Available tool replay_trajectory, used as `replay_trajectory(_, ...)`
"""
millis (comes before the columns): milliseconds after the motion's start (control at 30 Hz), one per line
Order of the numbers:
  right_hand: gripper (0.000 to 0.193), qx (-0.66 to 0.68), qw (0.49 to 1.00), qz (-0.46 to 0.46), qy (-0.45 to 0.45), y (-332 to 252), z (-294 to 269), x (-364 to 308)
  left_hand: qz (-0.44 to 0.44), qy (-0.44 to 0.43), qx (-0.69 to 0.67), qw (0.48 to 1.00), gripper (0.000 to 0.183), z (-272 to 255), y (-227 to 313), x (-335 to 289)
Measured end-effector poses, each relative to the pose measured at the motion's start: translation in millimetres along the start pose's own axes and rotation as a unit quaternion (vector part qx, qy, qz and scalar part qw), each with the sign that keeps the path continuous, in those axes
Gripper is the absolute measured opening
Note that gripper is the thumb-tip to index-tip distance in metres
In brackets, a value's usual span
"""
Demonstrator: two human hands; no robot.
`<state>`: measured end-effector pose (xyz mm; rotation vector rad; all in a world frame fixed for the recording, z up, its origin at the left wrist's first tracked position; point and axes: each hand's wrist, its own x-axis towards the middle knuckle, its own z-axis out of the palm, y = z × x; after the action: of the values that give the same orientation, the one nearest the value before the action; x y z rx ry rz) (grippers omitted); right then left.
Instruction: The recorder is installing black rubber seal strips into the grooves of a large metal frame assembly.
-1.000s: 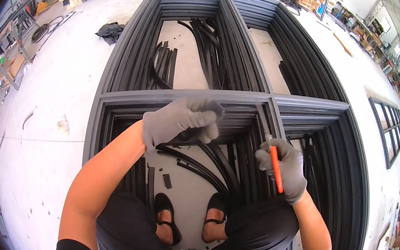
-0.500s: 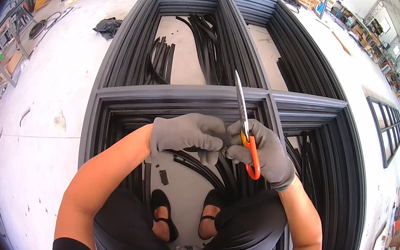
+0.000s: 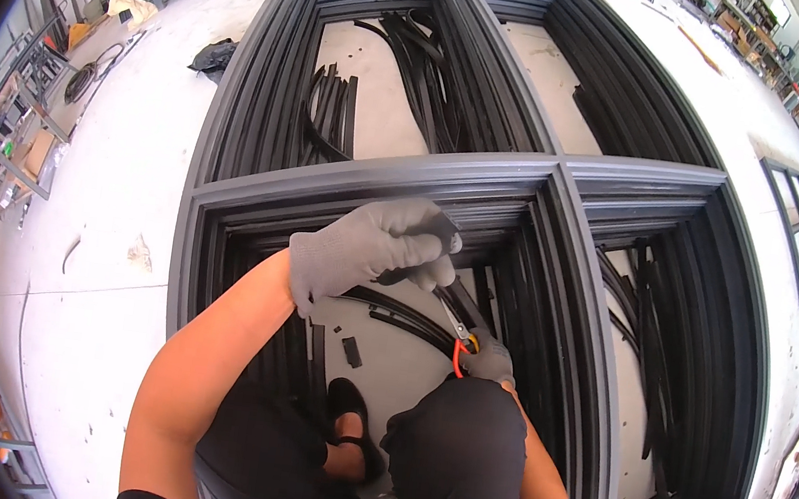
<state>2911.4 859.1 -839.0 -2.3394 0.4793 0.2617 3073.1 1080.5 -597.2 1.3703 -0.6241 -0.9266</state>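
My left hand (image 3: 371, 248), in a grey glove, pinches a black rubber strip (image 3: 417, 270) against the inner edge of a dark grey window frame (image 3: 368, 180). My right hand (image 3: 488, 357), also gloved and partly hidden behind my knee, grips orange-handled scissors (image 3: 457, 330). The scissor blades point up toward the strip just below my left fingers. Loose black strips (image 3: 406, 316) curve on the floor inside the frame opening below both hands.
Stacked dark frames (image 3: 637, 129) spread ahead and to the right, with bundles of black strips (image 3: 424, 61) lying in the far openings. My black shoe (image 3: 351, 425) stands inside the near opening. White concrete floor (image 3: 102, 210) lies to the left, with cluttered shelving (image 3: 20, 139) at its edge.
My right hand has dropped lower and closer to my knee, bringing the scissors down from a raised position. My left hand stays on the strip at the frame edge.
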Motion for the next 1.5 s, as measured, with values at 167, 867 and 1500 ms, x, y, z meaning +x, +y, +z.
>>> replay_trajectory(167, 0.021, -0.185, 0.982, 0.027, -0.019, 3, 18, 2, -0.06, 0.079, 0.052, 0.994, 0.024, 16, -21, 19)
replay_trajectory(867, 0.038, 0.37, 0.877, -0.259, 0.16, -71, 19, 82, -0.006, 0.195, 0.655, 0.73, 0.019, 50, -120, 143)
replay_trajectory(1500, 0.035, 0.662, 0.732, -0.156, 0.049, -101, 62, 134, 0.135, 0.333, 0.776, 0.518, 0.111, 27, -91, 182)
